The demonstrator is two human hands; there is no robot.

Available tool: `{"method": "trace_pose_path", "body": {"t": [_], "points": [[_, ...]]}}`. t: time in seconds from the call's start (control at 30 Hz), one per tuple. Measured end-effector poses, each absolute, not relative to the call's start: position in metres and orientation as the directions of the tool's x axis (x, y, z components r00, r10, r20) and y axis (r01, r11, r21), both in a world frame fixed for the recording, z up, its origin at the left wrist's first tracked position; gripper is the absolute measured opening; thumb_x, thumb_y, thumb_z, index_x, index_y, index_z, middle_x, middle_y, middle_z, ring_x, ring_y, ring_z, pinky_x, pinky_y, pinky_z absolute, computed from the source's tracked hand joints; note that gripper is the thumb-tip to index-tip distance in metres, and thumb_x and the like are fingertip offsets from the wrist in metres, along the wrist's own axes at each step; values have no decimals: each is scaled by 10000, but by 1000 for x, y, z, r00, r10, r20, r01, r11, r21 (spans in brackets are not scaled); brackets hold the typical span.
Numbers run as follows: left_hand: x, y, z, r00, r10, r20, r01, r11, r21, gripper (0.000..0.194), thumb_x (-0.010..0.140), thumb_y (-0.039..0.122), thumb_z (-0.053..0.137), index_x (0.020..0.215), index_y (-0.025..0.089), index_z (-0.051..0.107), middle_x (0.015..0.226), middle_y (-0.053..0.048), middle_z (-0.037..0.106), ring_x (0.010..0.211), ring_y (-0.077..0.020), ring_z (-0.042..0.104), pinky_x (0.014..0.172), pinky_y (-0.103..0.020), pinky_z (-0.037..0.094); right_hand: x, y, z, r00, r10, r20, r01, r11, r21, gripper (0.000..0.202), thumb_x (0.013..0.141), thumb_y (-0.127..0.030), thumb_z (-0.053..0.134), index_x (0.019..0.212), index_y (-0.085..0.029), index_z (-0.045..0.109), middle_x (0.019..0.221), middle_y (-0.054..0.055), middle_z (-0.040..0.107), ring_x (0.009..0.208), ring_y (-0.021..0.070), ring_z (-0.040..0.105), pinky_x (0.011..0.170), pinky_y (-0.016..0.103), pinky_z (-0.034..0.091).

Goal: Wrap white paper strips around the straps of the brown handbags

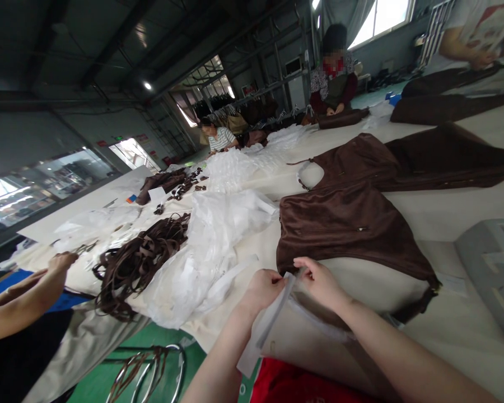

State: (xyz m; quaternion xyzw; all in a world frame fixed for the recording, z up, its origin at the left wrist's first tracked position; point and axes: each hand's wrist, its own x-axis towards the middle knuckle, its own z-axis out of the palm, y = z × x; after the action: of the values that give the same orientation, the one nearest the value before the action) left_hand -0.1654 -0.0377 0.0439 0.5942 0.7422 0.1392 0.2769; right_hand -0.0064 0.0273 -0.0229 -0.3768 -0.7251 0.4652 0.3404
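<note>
The left grip (264, 290) is pinching a thin pale strip (269, 322), whitish and half transparent, which runs from the fingertips down beside the forearm. The right grip (321, 284) is just beside, with bent fingers; I cannot tell if it pinches something. Around both grips spreads the cream bench (441, 224), and below them, to the left, shows the green floor (151, 336). Just beyond the grips lies a dark brown bag (344, 224), soft and slightly shiny, with a zipper across its face. To the left of the grips are crumpled white wrapping (218, 235) and brown straps (143, 257) (quite a tangled heap). Farther away, co-workers (331, 101) are at the bench, under a dark ceiling (84, 33), with a bright window (382, 22) behind.
</note>
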Motion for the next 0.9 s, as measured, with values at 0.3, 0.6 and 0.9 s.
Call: {"method": "trace_pose_path", "body": {"t": [0.3,0.6,0.9], "points": [[-157,-28,50,-142,957,-252,867,243,435,335,775,334,486,563,130,647,487,23,421,544,-103,373,500,-237,221,-4,33,-22,-599,778,190,234,397,-888,388,680,18,444,838,-214,713,937,41,694,884,182,627,844,298,466],[-152,-21,35,-149,971,-189,881,217,419,356,808,343,485,575,140,662,501,11,470,532,-105,385,520,-251,239,-5,46,-38,-383,922,-56,316,74,-946,217,752,-113,515,896,-201,651,810,26,682,622,142,618,646,280,466],[-144,-18,18,-184,980,-76,909,199,367,356,847,322,445,623,152,664,594,-25,580,553,-110,430,534,-250,250,-4,44,-32,-384,918,-96,351,48,-935,165,785,-154,506,900,-196,617,716,17,661,516,120,581,533,254,407]]}}
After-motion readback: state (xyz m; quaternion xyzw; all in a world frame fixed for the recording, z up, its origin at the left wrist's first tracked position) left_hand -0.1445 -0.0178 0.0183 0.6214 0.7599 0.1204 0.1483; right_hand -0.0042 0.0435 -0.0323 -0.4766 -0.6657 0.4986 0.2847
